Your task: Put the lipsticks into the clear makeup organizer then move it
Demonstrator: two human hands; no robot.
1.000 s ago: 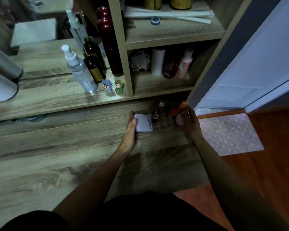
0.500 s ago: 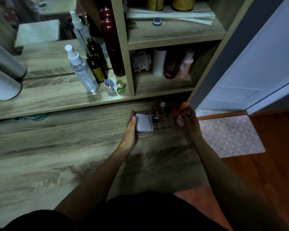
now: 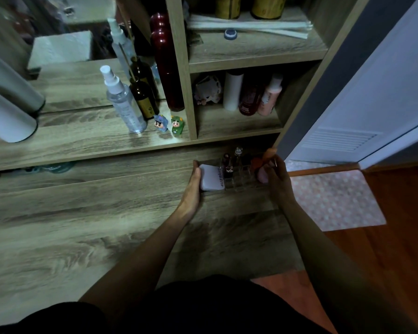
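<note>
The clear makeup organizer (image 3: 241, 180) rests on the wooden desk at the far right, under the lowest shelf. Lipsticks (image 3: 228, 165) stand upright in its compartments, with a clear-capped tube (image 3: 237, 154) behind them. A white compact (image 3: 211, 177) lies at its left end, and orange and pink sponges (image 3: 260, 168) sit at its right end. My left hand (image 3: 192, 189) grips the organizer's left side by the compact. My right hand (image 3: 279, 179) grips its right side by the sponges.
Above stands a shelf unit (image 3: 179, 75) with a spray bottle (image 3: 123, 102), a brown bottle (image 3: 143, 97), a tall red bottle (image 3: 165, 63) and two small figurines (image 3: 170, 124). A white cylinder (image 3: 5, 116) lies at left. The desk's right edge drops to a dotted mat (image 3: 333, 201).
Both hands stay on the organizer's two ends, and it sits in nearly the same place. The camera view has shifted slightly.
</note>
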